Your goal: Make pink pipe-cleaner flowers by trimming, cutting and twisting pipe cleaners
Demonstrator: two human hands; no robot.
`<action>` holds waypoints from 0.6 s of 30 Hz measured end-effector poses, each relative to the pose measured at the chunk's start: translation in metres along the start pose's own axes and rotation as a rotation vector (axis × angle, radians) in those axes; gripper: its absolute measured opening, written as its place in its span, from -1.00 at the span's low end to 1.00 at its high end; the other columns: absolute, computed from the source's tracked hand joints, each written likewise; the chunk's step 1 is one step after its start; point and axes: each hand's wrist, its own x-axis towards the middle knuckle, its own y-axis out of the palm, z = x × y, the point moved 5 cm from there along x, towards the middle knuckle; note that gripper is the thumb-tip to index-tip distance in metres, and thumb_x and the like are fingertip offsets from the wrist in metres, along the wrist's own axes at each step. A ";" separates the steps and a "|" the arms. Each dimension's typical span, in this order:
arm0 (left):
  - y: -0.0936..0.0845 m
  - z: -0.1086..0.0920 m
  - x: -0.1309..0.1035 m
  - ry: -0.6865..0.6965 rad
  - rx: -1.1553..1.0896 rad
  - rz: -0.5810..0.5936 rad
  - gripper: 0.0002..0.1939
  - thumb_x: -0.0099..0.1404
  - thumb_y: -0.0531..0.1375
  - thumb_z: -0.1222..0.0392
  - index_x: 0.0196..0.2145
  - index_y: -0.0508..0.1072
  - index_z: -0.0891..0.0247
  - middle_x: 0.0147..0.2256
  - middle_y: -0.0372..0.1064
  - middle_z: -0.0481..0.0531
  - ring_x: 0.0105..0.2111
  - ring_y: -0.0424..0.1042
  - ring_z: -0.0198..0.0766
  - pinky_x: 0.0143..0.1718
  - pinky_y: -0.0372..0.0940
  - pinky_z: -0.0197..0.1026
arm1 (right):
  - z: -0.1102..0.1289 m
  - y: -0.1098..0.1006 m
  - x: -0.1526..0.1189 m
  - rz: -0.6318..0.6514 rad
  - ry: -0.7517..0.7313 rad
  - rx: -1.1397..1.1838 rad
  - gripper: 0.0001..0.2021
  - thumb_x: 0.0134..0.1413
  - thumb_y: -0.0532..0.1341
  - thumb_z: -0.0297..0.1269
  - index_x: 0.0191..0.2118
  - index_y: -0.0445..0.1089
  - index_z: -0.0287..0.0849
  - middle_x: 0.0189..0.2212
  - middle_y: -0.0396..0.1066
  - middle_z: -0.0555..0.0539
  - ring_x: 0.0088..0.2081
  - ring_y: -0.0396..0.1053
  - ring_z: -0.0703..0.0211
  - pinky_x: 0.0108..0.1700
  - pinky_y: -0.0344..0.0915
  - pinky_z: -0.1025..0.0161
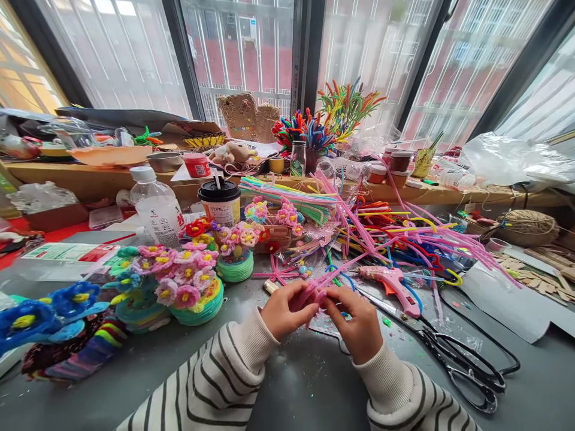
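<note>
Near the middle of the grey table, my left hand (pixel 288 310) is closed around pink pipe cleaners (pixel 309 293). Close beside it, my right hand (pixel 357 320) pinches the same pink pieces, its thumb and forefinger almost touching my left fingertips. Pink stems stick out above and below the fingers. Just behind the hands, more pink stems (pixel 279 272) lie on the table. A pink glue gun (pixel 395 287) rests to the right of my right hand. Under and beside the hands, a small metal tool is partly hidden.
Large black-handled scissors (pixel 471 359) and a black cable (pixel 505 365) lie at the right. Pipe-cleaner flower pots (pixel 197 305) stand at the left, with a bottle (pixel 157 209) and lidded cup (pixel 220 203) behind. A heap of coloured pipe cleaners (pixel 386 221) fills the back middle.
</note>
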 end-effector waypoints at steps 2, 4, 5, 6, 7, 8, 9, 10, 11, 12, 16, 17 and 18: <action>0.003 0.001 0.000 -0.042 -0.107 0.052 -0.76 -0.06 0.14 0.13 -0.46 0.26 0.36 -0.59 0.13 -0.11 -0.58 0.18 -0.43 -0.56 0.13 -0.37 | 0.001 0.000 0.000 -0.002 -0.001 0.002 -0.85 -0.09 0.06 -0.40 -0.36 0.34 -0.20 -0.45 0.39 -0.08 -0.44 0.34 0.21 -0.42 0.31 0.32; 0.006 0.001 0.000 -0.090 -0.199 0.104 -0.74 -0.07 0.15 0.11 -0.47 0.25 0.36 -0.62 0.14 -0.12 -0.62 0.19 -0.44 -0.60 0.13 -0.37 | 0.001 0.001 0.000 -0.004 0.014 0.002 -0.85 -0.09 0.06 -0.40 -0.35 0.35 -0.18 -0.44 0.40 -0.07 -0.43 0.35 0.21 -0.39 0.31 0.32; 0.008 0.001 0.000 -0.113 -0.236 0.123 -0.74 -0.06 0.15 0.10 -0.48 0.26 0.37 -0.64 0.16 -0.11 -0.64 0.20 -0.44 -0.63 0.12 -0.37 | 0.001 0.001 0.000 -0.005 0.026 0.000 -0.84 -0.09 0.07 -0.40 -0.35 0.35 -0.17 -0.44 0.40 -0.06 -0.43 0.35 0.20 -0.38 0.31 0.31; 0.009 0.001 0.000 -0.135 -0.268 0.135 -0.74 -0.05 0.14 0.08 -0.50 0.26 0.37 -0.65 0.18 -0.10 -0.65 0.22 -0.43 -0.65 0.11 -0.37 | 0.000 0.000 0.000 -0.009 0.039 -0.001 -0.84 -0.09 0.07 -0.40 -0.34 0.35 -0.15 -0.43 0.41 -0.05 -0.43 0.36 0.20 -0.38 0.31 0.31; 0.010 0.001 0.000 -0.157 -0.304 0.145 -0.73 -0.05 0.13 0.07 -0.50 0.27 0.37 -0.65 0.22 -0.08 -0.64 0.25 -0.41 -0.65 0.11 -0.37 | 0.000 0.000 0.000 -0.011 0.053 0.000 -0.83 -0.09 0.06 -0.40 -0.33 0.34 -0.14 -0.43 0.41 -0.05 -0.43 0.36 0.20 -0.38 0.31 0.31; 0.011 0.001 0.000 -0.182 -0.351 0.157 -0.73 -0.05 0.13 0.07 -0.49 0.28 0.37 -0.63 0.26 -0.05 -0.62 0.28 -0.38 -0.63 0.14 -0.36 | -0.001 0.000 -0.001 -0.013 0.069 0.004 -0.82 -0.08 0.06 -0.39 -0.31 0.33 -0.14 -0.44 0.41 -0.04 -0.44 0.36 0.20 -0.38 0.31 0.31; 0.013 0.002 -0.001 -0.210 -0.411 0.173 -0.72 -0.06 0.14 0.07 -0.47 0.29 0.37 -0.59 0.31 -0.02 -0.58 0.32 -0.35 -0.58 0.18 -0.33 | -0.002 0.000 -0.001 -0.013 0.085 0.012 -0.81 -0.08 0.06 -0.39 -0.29 0.32 -0.13 -0.44 0.41 -0.04 -0.45 0.37 0.21 -0.39 0.31 0.31; 0.014 0.002 -0.001 -0.241 -0.475 0.193 -0.71 -0.07 0.15 0.08 -0.45 0.30 0.37 -0.55 0.34 0.01 -0.54 0.35 -0.31 -0.52 0.21 -0.29 | -0.002 -0.001 -0.001 -0.013 0.097 0.022 -0.81 -0.08 0.05 -0.40 -0.28 0.30 -0.13 -0.45 0.41 -0.03 -0.45 0.37 0.22 -0.39 0.31 0.32; 0.016 0.003 -0.002 -0.271 -0.538 0.216 -0.70 -0.09 0.17 0.09 -0.43 0.31 0.37 -0.52 0.37 0.02 -0.50 0.37 -0.29 -0.46 0.23 -0.25 | -0.002 -0.001 -0.001 -0.011 0.101 0.030 -0.80 -0.07 0.05 -0.40 -0.27 0.30 -0.13 -0.46 0.41 -0.02 -0.46 0.37 0.22 -0.39 0.32 0.33; 0.017 0.003 -0.003 -0.298 -0.594 0.241 -0.70 -0.10 0.19 0.11 -0.41 0.32 0.36 -0.49 0.38 0.03 -0.48 0.38 -0.27 -0.41 0.24 -0.21 | -0.002 -0.001 -0.002 -0.011 0.097 0.031 -0.80 -0.07 0.05 -0.40 -0.27 0.30 -0.13 -0.46 0.41 -0.02 -0.46 0.37 0.23 -0.40 0.31 0.33; 0.017 0.004 -0.004 -0.346 -0.716 0.304 -0.70 -0.14 0.22 0.18 -0.40 0.34 0.38 -0.46 0.40 0.06 -0.44 0.39 -0.24 -0.33 0.23 -0.16 | -0.001 -0.003 -0.001 -0.018 0.047 0.001 -0.81 -0.08 0.05 -0.43 -0.32 0.35 -0.12 -0.42 0.42 -0.02 -0.42 0.37 0.21 -0.37 0.30 0.33; 0.017 0.004 -0.005 -0.347 -0.732 0.311 -0.70 -0.14 0.22 0.19 -0.40 0.35 0.38 -0.45 0.40 0.07 -0.43 0.39 -0.24 -0.32 0.23 -0.15 | 0.000 -0.003 -0.001 -0.016 0.032 -0.002 -0.80 -0.08 0.05 -0.44 -0.30 0.35 -0.12 -0.41 0.42 -0.02 -0.40 0.37 0.21 -0.35 0.30 0.33; 0.017 0.004 -0.005 -0.348 -0.742 0.315 -0.70 -0.13 0.22 0.19 -0.40 0.35 0.38 -0.45 0.40 0.07 -0.43 0.39 -0.24 -0.32 0.23 -0.15 | 0.000 -0.003 0.000 -0.005 0.013 -0.001 -0.78 -0.08 0.05 -0.45 -0.28 0.35 -0.12 -0.39 0.42 -0.02 -0.38 0.36 0.21 -0.33 0.30 0.33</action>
